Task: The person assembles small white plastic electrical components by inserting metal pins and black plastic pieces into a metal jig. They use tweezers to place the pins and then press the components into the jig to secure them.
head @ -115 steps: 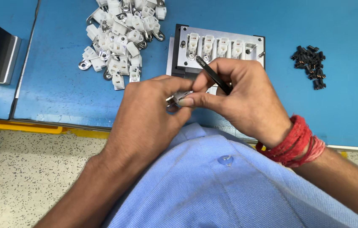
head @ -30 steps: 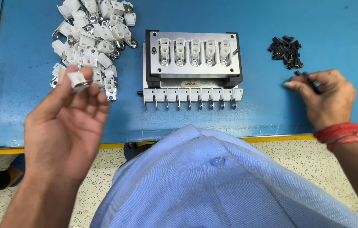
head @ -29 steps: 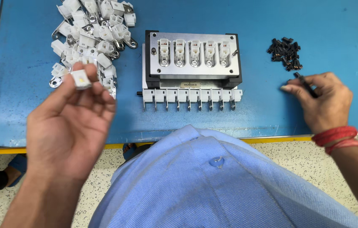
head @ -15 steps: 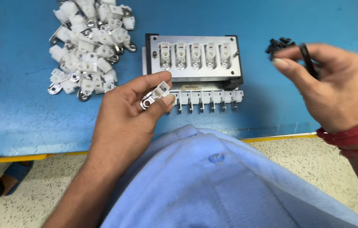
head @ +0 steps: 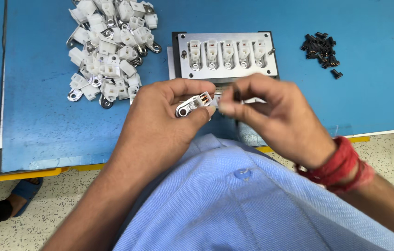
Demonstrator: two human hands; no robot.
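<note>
White plastic connector (head: pixel 197 103), with a metal ring lug at its left end, is pinched in the left hand (head: pixel 166 125) over the near table edge, long axis lying left to right. Its open end is faced toward the right hand (head: pixel 276 116), just beside it, whose fingertips are closed on a small dark part (head: pixel 237 95). Five similar connectors are seated in the metal fixture (head: pixel 225 56) slots beyond

White plastic clip (head: pixel 196 103) with shiny metal lug being held, matt brushed-metal fixture plate (head: pixel 227 69) being lit, smooth blue tabletop (head: pixel 39 116) being seen.
</note>
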